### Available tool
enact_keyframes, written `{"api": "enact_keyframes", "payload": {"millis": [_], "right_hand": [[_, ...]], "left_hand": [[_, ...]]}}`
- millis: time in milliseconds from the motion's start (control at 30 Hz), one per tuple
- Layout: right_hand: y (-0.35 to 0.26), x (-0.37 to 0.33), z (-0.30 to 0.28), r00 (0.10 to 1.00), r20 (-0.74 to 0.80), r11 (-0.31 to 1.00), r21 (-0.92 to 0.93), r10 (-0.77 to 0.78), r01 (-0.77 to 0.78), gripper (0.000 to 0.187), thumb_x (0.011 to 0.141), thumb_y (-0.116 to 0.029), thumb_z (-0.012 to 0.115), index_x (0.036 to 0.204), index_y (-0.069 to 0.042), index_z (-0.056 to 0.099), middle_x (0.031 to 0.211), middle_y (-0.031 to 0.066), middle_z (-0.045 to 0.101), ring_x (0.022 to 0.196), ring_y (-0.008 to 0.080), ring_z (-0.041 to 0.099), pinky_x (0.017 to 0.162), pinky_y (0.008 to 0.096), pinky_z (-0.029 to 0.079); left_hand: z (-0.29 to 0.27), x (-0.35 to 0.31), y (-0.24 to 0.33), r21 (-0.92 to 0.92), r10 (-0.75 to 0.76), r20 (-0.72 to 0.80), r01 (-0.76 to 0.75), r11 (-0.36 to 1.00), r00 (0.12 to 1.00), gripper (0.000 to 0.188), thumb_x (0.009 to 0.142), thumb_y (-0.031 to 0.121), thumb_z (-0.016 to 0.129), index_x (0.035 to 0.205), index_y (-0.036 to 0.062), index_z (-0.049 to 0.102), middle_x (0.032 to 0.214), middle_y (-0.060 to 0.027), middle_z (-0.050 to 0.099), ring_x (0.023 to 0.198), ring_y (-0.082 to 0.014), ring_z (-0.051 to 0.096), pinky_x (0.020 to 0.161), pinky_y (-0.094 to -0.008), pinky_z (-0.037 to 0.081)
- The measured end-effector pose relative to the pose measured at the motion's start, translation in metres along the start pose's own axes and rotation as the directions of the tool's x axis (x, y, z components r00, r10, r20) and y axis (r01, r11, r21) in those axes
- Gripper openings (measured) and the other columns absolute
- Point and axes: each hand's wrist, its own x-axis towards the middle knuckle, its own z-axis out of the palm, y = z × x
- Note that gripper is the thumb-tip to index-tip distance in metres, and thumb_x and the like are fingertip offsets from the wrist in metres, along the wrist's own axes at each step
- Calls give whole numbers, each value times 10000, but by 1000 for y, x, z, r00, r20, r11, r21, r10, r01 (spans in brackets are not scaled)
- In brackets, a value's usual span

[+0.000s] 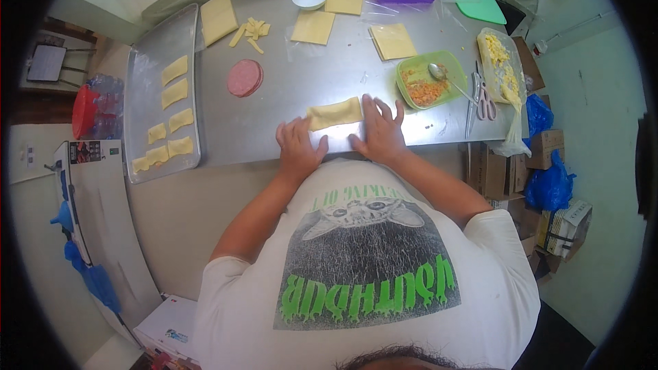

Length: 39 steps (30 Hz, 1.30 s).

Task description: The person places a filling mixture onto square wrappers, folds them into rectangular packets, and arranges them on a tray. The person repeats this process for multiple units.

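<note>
Pale yellow dough, formed into an oblong folded piece (334, 114), lies flat on the brushed-metal worktop (233, 130), close to its near edge and directly before the person. Its long axis runs left to right, roughly along that edge, with the right end slightly farther out.

The left hand (299, 144) is at the left end and the right hand (380, 130) at the right end; neither is clearly nearer. Fingers on both hands are spread and clasp nothing. The left fingertips appear to touch the dough; contact at the right end cannot be confirmed. Both thumbs rest on the near side.

Just beyond the right fingers stands a light green rectangular plastic container (399, 87) with orange filling (423, 92) and a metal spoon (436, 72), in my judgement the main limit on sideways room. Pink-handled scissors (486, 107) lie farther right. Left and farther out is a stack of round pink slices (245, 78); beyond it, at far left, a large metal tray (146, 82) bears smaller dough pieces (174, 94).
</note>
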Motion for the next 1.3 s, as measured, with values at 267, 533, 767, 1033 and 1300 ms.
{"api": "enact_keyframes", "payload": {"millis": [267, 533, 767, 1033, 1300], "right_hand": [[-8, 0, 14, 949, -85, 934, 173, -303, 314, 495, 834, -204, 710, 1217, 96, 618, 1172, 194, 552, 1108, 392, 530, 1027, 462, 452], [-2, -3, 25, 937, -24, 933, 89, -349, 350, 517, 859, -224, 694, 1261, 90, 610, 1217, 194, 577, 1218, 344, 533, 1149, 527, 368], [-2, -10, 13, 985, -45, 986, -8, -165, 165, 700, 902, -346, 663, 1440, 61, 479, 1512, 215, 446, 1423, 384, 421, 1187, 668, 196], [-1, 14, 28, 981, 193, 992, -119, -21, 45, 964, 969, -616, 523, 1555, 112, 287, 1659, 276, 235, 1583, 408, 129, 1182, 727, 102], [-4, 28, 4, 979, 205, 989, -144, 5, 25, 1009, 969, -663, 490, 1575, 105, 247, 1679, 287, 182, 1591, 416, 91, 1201, 713, 79]], "left_hand": [[-11, 13, 22, -222, 229, 156, -192, 956, 961, 475, 827, 70, 708, 1283, -42, 637, 1303, -209, 617, 1214, -371, 595, 1051, -444, 495], [0, 4, 21, -120, 232, 216, -210, 970, 949, 543, 839, 93, 695, 1360, -25, 594, 1398, -208, 584, 1289, -371, 560, 1125, -463, 450], [-6, 6, 14, -64, 74, 189, -62, 996, 979, 708, 902, 276, 673, 1473, -84, 460, 1535, -289, 443, 1445, -442, 397, 1210, -555, 289], [8, 25, 12, 180, -185, 405, 120, 976, 895, 1043, 965, 660, 511, 1573, -135, 219, 1669, -326, 178, 1561, -497, 105, 1180, -740, 20], [6, 28, 10, 265, -233, 378, 136, 955, 896, 1122, 941, 737, 483, 1584, -131, 183, 1686, -311, 136, 1573, -479, 69, 1174, -747, -24]]}}
